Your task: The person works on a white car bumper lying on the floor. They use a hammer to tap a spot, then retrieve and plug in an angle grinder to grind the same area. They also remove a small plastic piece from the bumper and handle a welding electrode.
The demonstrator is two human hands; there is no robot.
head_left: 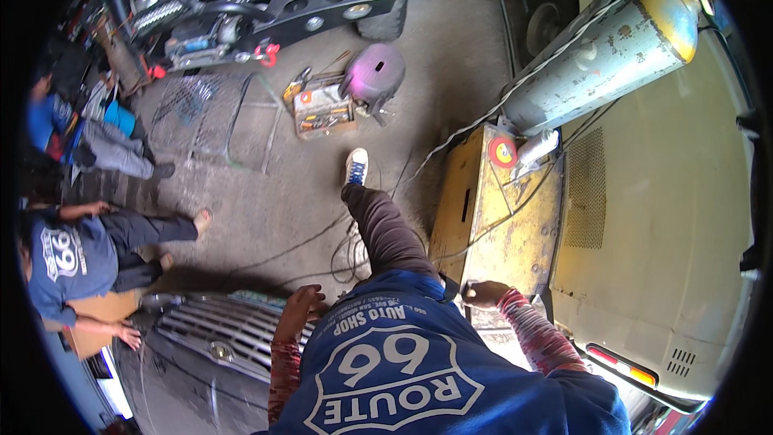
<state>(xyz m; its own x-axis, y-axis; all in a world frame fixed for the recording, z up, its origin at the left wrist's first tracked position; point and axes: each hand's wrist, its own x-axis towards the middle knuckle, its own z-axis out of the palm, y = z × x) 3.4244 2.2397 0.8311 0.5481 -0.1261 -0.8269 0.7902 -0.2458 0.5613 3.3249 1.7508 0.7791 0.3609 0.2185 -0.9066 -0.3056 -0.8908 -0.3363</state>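
My left hand [300, 311] hangs beside my blue shirt, over the grille of a dark car [217, 330]. Its fingers are loosely bent and apart, and no object shows in them. On the other side, my right hand [485, 294] is at waist height, next to a yellow metal cabinet [515, 234]. Its fingers are curled in; whatever they hold, if anything, is too small to make out. A small black item [451, 287] is at my waist, just left of that hand. Both forearms wear red patterned sleeves.
A tall gas cylinder [600, 56] and a red disc [503, 152] are by the cabinet, near a cream vehicle [644, 250]. Cables [322, 234] cross the floor by my foot. Ahead are a toolbox [324, 109], round stool [374, 72] and metal frame [233, 125]. Two people sit left.
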